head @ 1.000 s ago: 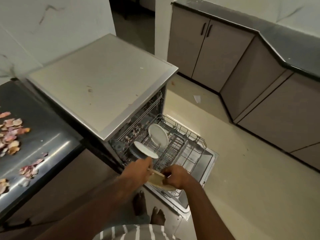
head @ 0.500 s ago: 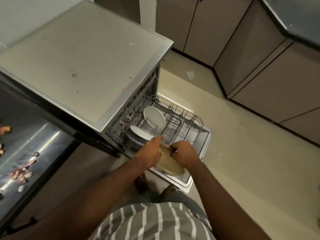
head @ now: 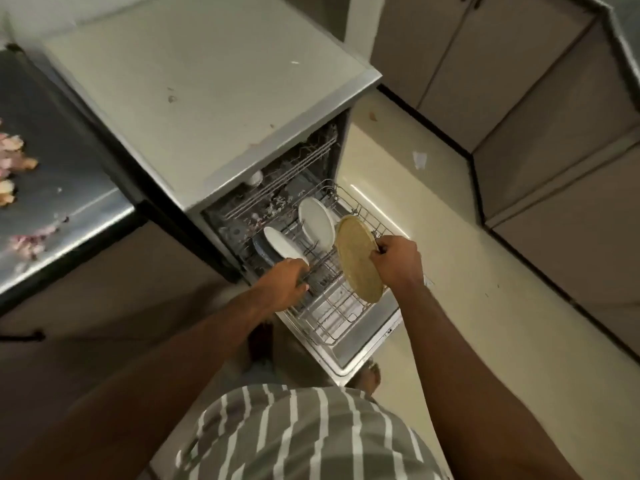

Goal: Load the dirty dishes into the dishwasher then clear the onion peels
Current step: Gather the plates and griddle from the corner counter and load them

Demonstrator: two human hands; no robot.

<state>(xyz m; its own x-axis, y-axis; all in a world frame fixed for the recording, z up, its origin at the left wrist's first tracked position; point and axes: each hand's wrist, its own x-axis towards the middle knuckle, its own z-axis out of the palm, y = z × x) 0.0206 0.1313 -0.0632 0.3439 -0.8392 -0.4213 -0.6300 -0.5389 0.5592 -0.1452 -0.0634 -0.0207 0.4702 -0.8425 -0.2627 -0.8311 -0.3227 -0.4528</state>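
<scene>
Tan plate (head: 356,258), on edge over lower rack (head: 332,317), gripped at rim by right hand (head: 398,263) for slotting beside white plates (head: 317,223); left hand (head: 285,287) grasps rack wire, steadying.

Home kitchen: dishwasher (head: 214,109), cabinets (head: 540,109) (onion peels (head: 14,164) on counter).

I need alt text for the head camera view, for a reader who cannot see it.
A person's right hand holds a tan plate upright over the pulled-out dishwasher rack, while the left hand grips the rack's wires. Two white plates stand in the rack; onion peels lie on the counter at left.
</scene>
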